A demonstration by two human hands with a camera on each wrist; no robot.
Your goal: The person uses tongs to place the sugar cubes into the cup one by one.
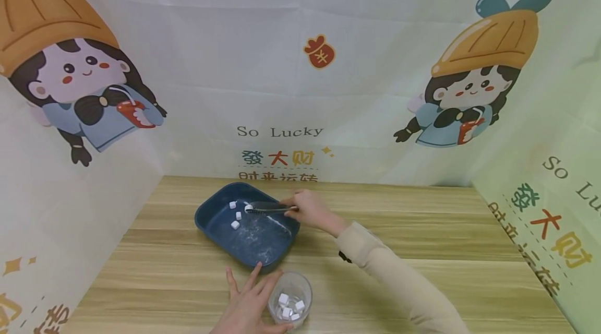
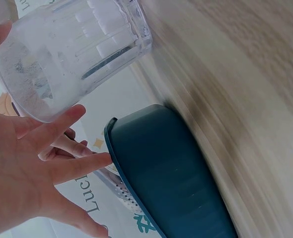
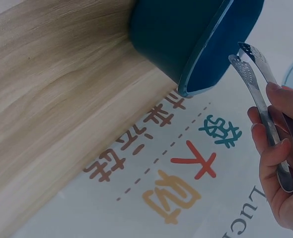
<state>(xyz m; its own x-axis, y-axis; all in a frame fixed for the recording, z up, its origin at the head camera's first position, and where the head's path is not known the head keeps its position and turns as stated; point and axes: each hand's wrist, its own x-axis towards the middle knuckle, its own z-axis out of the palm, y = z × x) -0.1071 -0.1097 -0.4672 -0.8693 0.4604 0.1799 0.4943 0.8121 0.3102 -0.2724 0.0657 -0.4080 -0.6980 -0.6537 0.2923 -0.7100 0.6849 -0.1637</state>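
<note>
My right hand (image 1: 312, 211) holds metal tongs (image 3: 265, 109) by their handles, the perforated tips a little apart in the right wrist view. In the head view the tips reach inside the dark blue basin (image 1: 225, 244) and overlap a white cube (image 1: 248, 208). More white cubes (image 1: 235, 225) lie on the basin floor, with pale powdery smears. My left hand (image 1: 249, 302) has its thumb and index finger on opposite sides of a clear ribbed glass (image 2: 62, 59), its other fingers spread, one fingertip at the basin's rim. Several white cubes (image 1: 286, 313) sit in the glass.
The wood-grain table (image 1: 422, 250) carries the basin and, nearer me, the glass. A printed cloth (image 1: 361, 115) with cartoon figures and lettering stands along the table's back and both sides.
</note>
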